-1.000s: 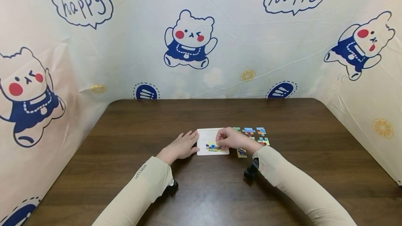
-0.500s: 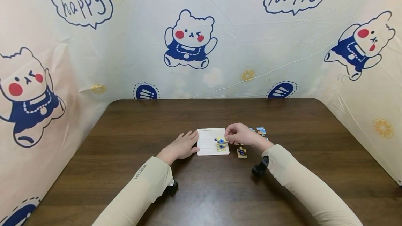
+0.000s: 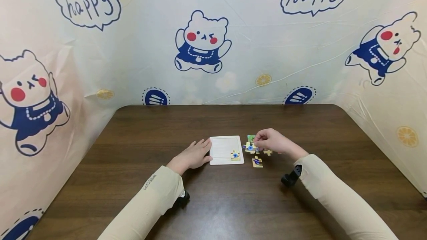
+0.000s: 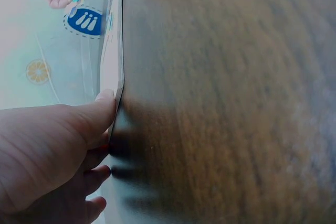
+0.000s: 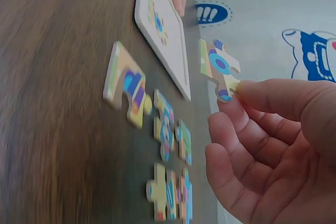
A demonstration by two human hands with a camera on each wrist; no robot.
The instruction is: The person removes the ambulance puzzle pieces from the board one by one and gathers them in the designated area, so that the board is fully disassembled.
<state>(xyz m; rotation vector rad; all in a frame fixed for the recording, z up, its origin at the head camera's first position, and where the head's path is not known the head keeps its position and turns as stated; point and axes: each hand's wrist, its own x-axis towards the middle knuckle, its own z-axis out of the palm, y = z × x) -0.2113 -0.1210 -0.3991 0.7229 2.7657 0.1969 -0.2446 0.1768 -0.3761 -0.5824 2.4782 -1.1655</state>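
My right hand (image 3: 275,142) pinches a jigsaw puzzle piece (image 5: 219,64) between thumb and fingertips. The piece is pale yellow with a blue ring, held tilted in the air just right of the white puzzle tray (image 3: 221,144). One similar puzzle piece (image 3: 235,155) lies inside that tray, at its lower right corner. Fingers straight, my left hand (image 3: 194,155) rests at the tray's left edge. In the left wrist view its thumb (image 4: 102,109) touches the tray's edge.
Several loose pieces lie on the brown wooden table (image 3: 213,199) right of the tray, partly hidden under my right hand. Closest to me is a yellow and purple piece (image 5: 128,85). A printed cloth (image 3: 146,47) hangs behind the table.
My right hand has lifted the ringed piece from the tray's lower part and carried it right, past the tray's edge. One piece stays in the tray. The left hand has not moved.
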